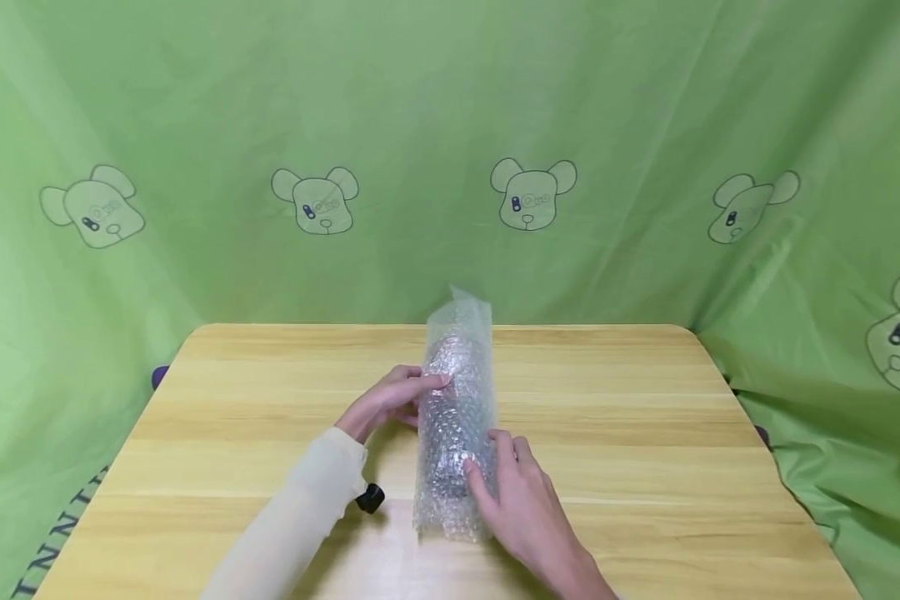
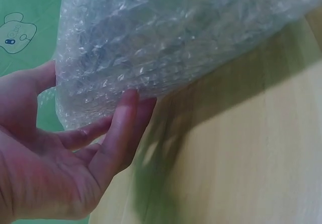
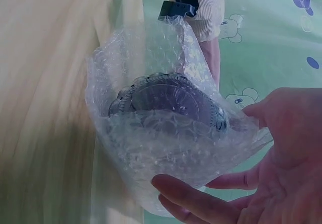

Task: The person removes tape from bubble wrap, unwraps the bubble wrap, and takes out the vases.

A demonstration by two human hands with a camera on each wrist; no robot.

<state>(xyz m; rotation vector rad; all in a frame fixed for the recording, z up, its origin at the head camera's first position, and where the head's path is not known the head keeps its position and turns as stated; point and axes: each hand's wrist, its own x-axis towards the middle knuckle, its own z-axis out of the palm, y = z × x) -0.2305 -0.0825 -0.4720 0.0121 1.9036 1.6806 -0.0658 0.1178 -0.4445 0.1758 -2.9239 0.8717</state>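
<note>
A roll of clear bubble wrap (image 1: 456, 408) is wound around a clear glass object, long end pointing away over the table. Through the roll's near end, in the right wrist view, shows the glass object's (image 3: 166, 100) round face with a scalloped edge; the rest of its shape is blurred by the wrap. My left hand (image 1: 393, 398) holds the roll's left side, thumb on top and fingers low along the side. Nearer the front, my right hand (image 1: 521, 500) grips the right side, its thumb over the top.
The wooden table (image 1: 270, 358) has rounded far corners. Green cloth (image 1: 420, 100) printed with bear heads hangs behind and at both sides. A small black device (image 1: 371, 498) sits at the left sleeve's cuff.
</note>
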